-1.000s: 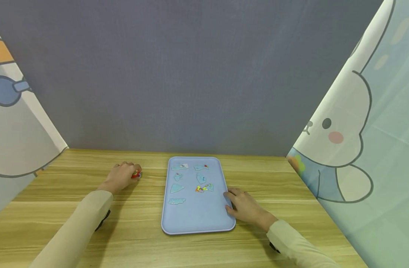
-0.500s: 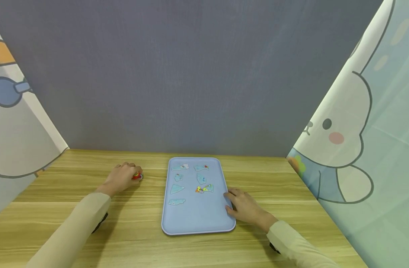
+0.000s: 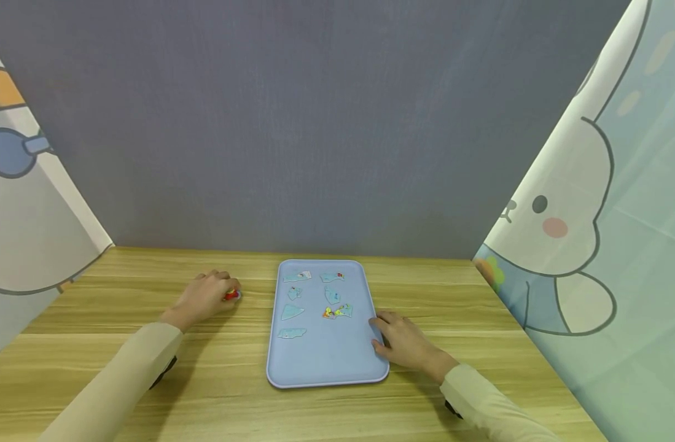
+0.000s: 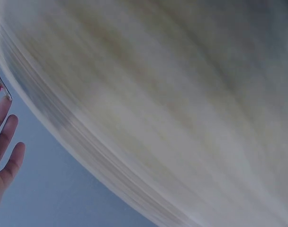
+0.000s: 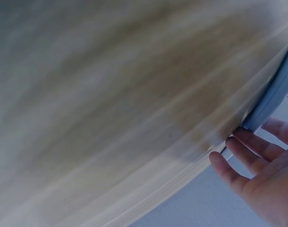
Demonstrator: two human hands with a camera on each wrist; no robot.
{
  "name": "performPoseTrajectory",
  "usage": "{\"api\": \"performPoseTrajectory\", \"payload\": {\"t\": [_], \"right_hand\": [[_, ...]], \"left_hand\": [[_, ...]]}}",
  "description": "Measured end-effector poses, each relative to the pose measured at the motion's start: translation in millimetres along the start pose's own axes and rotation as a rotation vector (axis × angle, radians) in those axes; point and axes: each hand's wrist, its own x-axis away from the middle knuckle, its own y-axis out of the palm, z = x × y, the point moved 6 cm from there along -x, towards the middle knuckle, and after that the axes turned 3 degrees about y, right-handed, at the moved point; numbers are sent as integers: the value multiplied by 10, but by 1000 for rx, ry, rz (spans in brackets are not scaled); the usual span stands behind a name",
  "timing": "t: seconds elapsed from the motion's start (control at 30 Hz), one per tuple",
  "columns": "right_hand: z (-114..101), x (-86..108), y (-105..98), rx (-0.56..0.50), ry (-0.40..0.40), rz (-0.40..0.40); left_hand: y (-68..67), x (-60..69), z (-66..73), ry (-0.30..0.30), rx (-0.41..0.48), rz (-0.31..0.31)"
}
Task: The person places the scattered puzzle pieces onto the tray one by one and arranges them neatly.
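Note:
My left hand (image 3: 206, 296) is above the wooden table, left of the tray, pinching a small red, multicoloured puzzle piece (image 3: 233, 294) at its fingertips. The left wrist view catches only the thin edge of that puzzle piece (image 4: 5, 89) beside the fingers; its printed face is mostly hidden. A light-blue tray (image 3: 326, 368) bears several flat, pale-blue irregular puzzle pieces in two columns. A yellow-and-orange puzzle piece (image 3: 328, 313) lies touching or very near a pale-blue one (image 3: 345, 310). My right hand (image 3: 406, 344) rests on the tray's right rim, fingers fairly straight in the right wrist view.
The wooden table (image 3: 215, 393) extends around the tray on every side. Behind it rises a dark grey panel (image 3: 293, 135). A curtain printed with a rabbit (image 3: 564, 245) hangs at the right, another cartoon-printed curtain (image 3: 33, 227) at the left.
My left hand has shifted slightly right and nearer to me, carrying the red puzzle piece. The right hand, the tray and the pieces on it have stayed put.

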Motion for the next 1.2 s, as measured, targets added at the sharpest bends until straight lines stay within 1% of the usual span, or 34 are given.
{"api": "performPoseTrajectory", "payload": {"t": [0.1,0.43,0.63,0.9,1.07,1.13,1.2], "right_hand": [[-4,4,-11,-2,0,1],[-13,9,-7,-9,1,-10],[-7,13,-12,-10,-6,7],[-9,14,-12,-9,-1,2],[-12,16,-15,-3,-2,4],[-12,14,-15,1,-1,5],[-15,15,-17,2,1,3]], "left_hand": [[-1,-5,51,22,-8,8],[10,-26,247,77,10,30],[-34,-55,422,127,16,20],[-87,-102,688,219,20,69],[-85,-132,850,272,66,92],[-74,-145,909,289,93,92],[-56,-156,965,303,99,87]]}}
